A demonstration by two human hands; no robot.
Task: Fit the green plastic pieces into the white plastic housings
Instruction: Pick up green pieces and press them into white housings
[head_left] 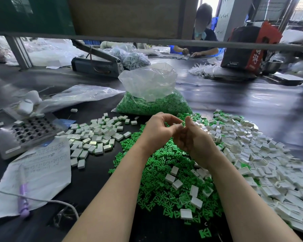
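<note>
Green shows between the fingertips: a small green piece sits pinched at the meeting point of both hands, raised above the table. The left hand curls its fingers and thumb in toward that piece, and the right hand closes against it from the other side, palm turned inward. Whether a white housing is already held behind the right fingers cannot be told, since the hand hides that spot. From such a fine pinch the likeliest slip is a skewed entry: if the piece meets a housing tilted, its prongs could jam or bend, or it could pop free and drop. A dropped part would vanish at once into the loose heap of green pieces lying directly under the wrists. A few empty white housings lie scattered on top of that heap, and the main spread of white housings runs along the right side, so a forearm sweeping sideways could mix them further or push some toward the table edge. To the left lies a separate cluster of housings, several showing green at their edges, probably finished ones; tossing an unfinished part there would spoil the sort. Beyond the hands an open plastic bag of green pieces slumps on the dark table, and a knock could spill it.
</note>
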